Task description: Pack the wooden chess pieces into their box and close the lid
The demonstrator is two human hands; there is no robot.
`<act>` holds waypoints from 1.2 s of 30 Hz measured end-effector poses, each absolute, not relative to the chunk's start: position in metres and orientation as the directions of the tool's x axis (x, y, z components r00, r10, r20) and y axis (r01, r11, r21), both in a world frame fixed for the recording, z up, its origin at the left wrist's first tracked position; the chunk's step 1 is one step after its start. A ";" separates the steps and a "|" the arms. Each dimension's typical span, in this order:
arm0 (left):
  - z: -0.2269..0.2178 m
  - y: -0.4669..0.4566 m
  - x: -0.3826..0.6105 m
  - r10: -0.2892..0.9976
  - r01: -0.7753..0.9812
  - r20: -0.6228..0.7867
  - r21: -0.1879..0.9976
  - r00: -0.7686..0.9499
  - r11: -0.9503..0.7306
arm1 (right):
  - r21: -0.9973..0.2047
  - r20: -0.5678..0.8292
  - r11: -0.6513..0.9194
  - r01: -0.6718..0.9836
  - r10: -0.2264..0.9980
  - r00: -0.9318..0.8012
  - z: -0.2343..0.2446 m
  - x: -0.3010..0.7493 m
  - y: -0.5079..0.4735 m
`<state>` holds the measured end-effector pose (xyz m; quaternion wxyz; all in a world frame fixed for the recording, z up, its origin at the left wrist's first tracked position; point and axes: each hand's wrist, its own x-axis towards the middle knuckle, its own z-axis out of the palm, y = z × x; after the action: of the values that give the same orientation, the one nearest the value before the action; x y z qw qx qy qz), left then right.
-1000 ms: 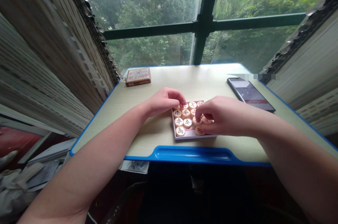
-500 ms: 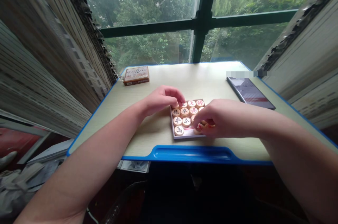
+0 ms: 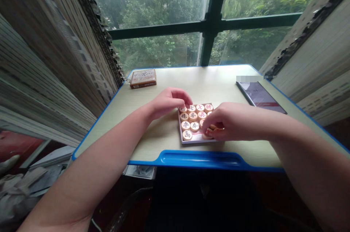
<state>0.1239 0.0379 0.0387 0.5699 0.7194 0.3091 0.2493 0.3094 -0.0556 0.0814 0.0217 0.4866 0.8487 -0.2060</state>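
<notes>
A shallow box tray (image 3: pixel 181 141) on the table holds rows of round wooden Chinese chess pieces (image 3: pixel 193 116), marked with black characters on the left and red ones on the right. My left hand (image 3: pixel 172 100) rests over its far left corner, thumb and fingers curved and apart, with nothing visible between them. At the near right side, my right hand (image 3: pixel 228 121) has its fingertips closed on a red-marked Chinese chess piece (image 3: pixel 207 134) low in the tray. That hand hides the tray's right edge and several pieces. A strip of bare tray floor shows in the front row.
A brown printed box (image 3: pixel 143 78) lies at the table's far left. A phone (image 3: pixel 264 97) lies at the right, beyond my right forearm. The pale table (image 3: pixel 115 130) has a blue rim with a blue trough (image 3: pixel 199 158) in front. Curtains flank the window.
My left fingers have lifted slightly, showing more of the far left pieces. My right fingers still touch the near right piece, with a small shift. The whole view has shifted a little.
</notes>
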 end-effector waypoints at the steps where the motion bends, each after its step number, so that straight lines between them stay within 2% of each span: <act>1: 0.037 0.040 0.123 0.756 0.176 0.032 0.965 0.654 -0.193 | -0.349 -0.236 0.440 0.827 0.813 -0.533 0.082 0.310 -0.055; 4: 0.031 0.054 0.118 0.852 0.323 0.157 0.879 0.499 -0.351 | -0.458 -0.189 0.429 0.778 0.808 -0.557 0.083 0.311 -0.052; 6: 0.027 0.066 0.112 0.866 0.528 0.292 0.699 0.405 -0.482 | -0.523 -0.113 0.415 0.745 0.832 -0.543 0.080 0.313 -0.048; 8: 0.025 0.075 0.106 0.841 0.634 0.365 0.552 0.400 -0.541 | -0.543 -0.015 0.399 0.739 0.875 -0.483 0.073 0.315 -0.041; 10: 0.025 0.079 0.103 0.832 0.652 0.321 0.517 0.453 -0.554 | -0.539 0.079 0.361 0.761 0.921 -0.380 0.063 0.317 -0.032; 13: 0.028 0.073 0.100 0.819 0.683 0.149 0.483 0.554 -0.549 | -0.526 0.196 0.345 0.777 0.938 -0.284 0.045 0.320 -0.019; 15: 0.031 0.067 0.100 0.788 0.704 0.004 0.446 0.616 -0.553 | -0.530 0.262 0.393 0.752 0.919 -0.295 0.036 0.321 -0.012; 18: 0.033 0.060 0.100 0.731 0.696 -0.072 0.383 0.679 -0.608 | -0.551 0.219 0.444 0.707 0.894 -0.391 0.029 0.321 -0.006; 22: 0.034 0.059 0.101 0.693 0.653 -0.056 0.396 0.719 -0.646 | -0.537 0.136 0.427 0.728 0.895 -0.425 0.028 0.322 -0.001; 28: 0.030 0.063 0.100 0.625 0.564 -0.016 0.449 0.780 -0.693 | -0.468 0.160 0.256 0.846 0.966 -0.204 0.028 0.330 0.006; 32: 0.028 0.064 0.100 0.669 0.597 -0.009 0.462 0.743 -0.656 | -0.453 0.155 0.116 0.884 0.987 -0.051 0.026 0.335 0.008; 36: 0.028 0.065 0.099 0.698 0.613 0.000 0.478 0.716 -0.629 | -0.448 0.202 0.160 0.880 0.977 -0.075 0.022 0.336 0.011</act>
<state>0.0992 0.0648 0.0281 0.2283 0.8976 0.3654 0.0931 0.3359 0.0111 0.0224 -0.2314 0.6397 0.7254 -0.1049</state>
